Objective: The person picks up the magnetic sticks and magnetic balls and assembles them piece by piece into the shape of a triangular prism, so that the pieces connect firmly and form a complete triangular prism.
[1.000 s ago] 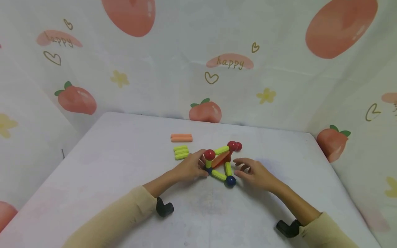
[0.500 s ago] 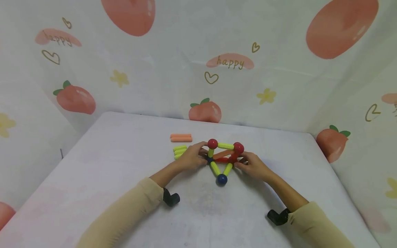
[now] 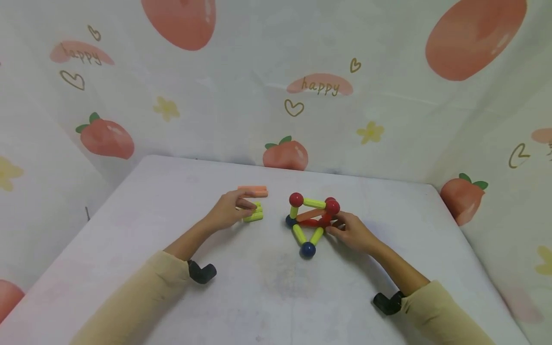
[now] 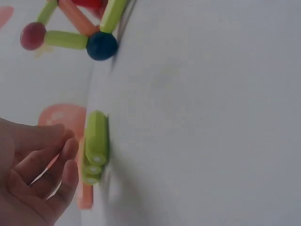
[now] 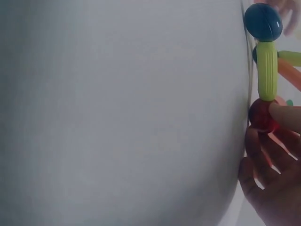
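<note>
Left hand [image 3: 226, 211], fingers slack, hovers by yellow-green rods [image 3: 254, 217]; right hand [image 3: 354, 234] pinches a red ball [image 5: 260, 116] of the frame [image 3: 299, 235]

Dim light, soft shadows [image 4: 129, 179], wrist views (rather hazy)

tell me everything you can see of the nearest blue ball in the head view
The nearest blue ball is dark, round and glossy, plastic by its look. Two yellow-green rods meet it in a V: one runs to the other blue ball, one to a red ball pinched by the right hand. It appears to rest on the white table; no hand touches it.
</note>
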A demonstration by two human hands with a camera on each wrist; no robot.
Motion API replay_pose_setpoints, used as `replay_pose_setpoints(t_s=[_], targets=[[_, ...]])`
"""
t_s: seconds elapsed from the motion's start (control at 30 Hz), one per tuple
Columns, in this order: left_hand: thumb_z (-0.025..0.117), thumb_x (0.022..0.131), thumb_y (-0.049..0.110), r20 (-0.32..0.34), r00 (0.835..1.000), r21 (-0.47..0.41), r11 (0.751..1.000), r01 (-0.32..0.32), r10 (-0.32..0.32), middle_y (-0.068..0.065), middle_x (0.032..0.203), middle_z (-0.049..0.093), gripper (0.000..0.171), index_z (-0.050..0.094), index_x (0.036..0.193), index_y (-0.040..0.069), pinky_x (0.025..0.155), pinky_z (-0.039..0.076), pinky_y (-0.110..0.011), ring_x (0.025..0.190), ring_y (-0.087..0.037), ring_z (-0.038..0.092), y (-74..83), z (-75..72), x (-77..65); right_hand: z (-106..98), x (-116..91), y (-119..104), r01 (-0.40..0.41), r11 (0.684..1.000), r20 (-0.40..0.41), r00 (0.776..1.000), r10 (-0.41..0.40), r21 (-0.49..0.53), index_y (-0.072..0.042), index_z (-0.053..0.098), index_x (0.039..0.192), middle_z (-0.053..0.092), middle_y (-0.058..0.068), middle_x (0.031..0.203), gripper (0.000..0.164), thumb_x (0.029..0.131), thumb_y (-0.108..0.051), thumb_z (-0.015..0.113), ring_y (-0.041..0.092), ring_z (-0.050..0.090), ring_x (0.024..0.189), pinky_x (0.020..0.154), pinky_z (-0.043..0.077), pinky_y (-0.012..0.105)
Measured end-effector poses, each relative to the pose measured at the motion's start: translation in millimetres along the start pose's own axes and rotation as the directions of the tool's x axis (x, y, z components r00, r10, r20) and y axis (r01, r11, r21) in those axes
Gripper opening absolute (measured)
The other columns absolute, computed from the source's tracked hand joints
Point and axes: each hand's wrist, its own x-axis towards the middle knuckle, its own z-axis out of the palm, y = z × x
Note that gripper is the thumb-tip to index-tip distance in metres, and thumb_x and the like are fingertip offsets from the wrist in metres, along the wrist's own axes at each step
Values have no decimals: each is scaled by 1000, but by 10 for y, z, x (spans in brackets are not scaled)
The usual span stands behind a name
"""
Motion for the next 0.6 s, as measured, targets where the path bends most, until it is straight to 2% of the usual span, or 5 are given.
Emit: replay_pose_setpoints(t_s=[0.2,0.3,0.43,0.5,0.6], targets=[[72,87,-2,8,999,59,998,30,-31,-10,110,72,41,61,126,3,88,55,-39,106,-26,68,-46,5,-71,0,0,0,6,1000,-4,1000,-6,1,0,60,128,66,16,122,37,93,-9,68,30,64,104,89,54,45],[77,83,0,-11,999,90,995,32,-31,-8,104,71,40,64,120,4,82,57,-35,95,-22,67,-38,62,-60,4,-7,6,-5,1000,-4,1000,5,6,-1,60,130,65,16,123,38,94,-11,68,30,63,105,89,54,45],[81,78,1,1,1000,173,985,15,-15,-6,95,70,39,66,115,3,74,55,-29,83,-17,63,-33,145,-54,9,-9,7,-18,1000,-4,1000,18,8,-1,58,132,65,16,125,41,94,-12,68,29,63,106,89,54,44],[81,77,0,13,1000,211,977,1,-4,-6,92,70,39,67,114,2,73,55,-29,80,-16,63,-22,183,-63,10,-7,7,-17,1000,-5,1000,17,5,-1,58,131,65,15,124,40,94,-12,68,29,63,105,89,54,44],[80,78,-1,30,1000,218,976,-7,1,-6,93,71,41,67,116,2,75,55,-30,81,-14,64,3,248,-70,10,-5,10,-12,1000,-5,1000,12,4,0,59,130,65,15,123,39,94,-11,68,29,63,104,89,54,44]])
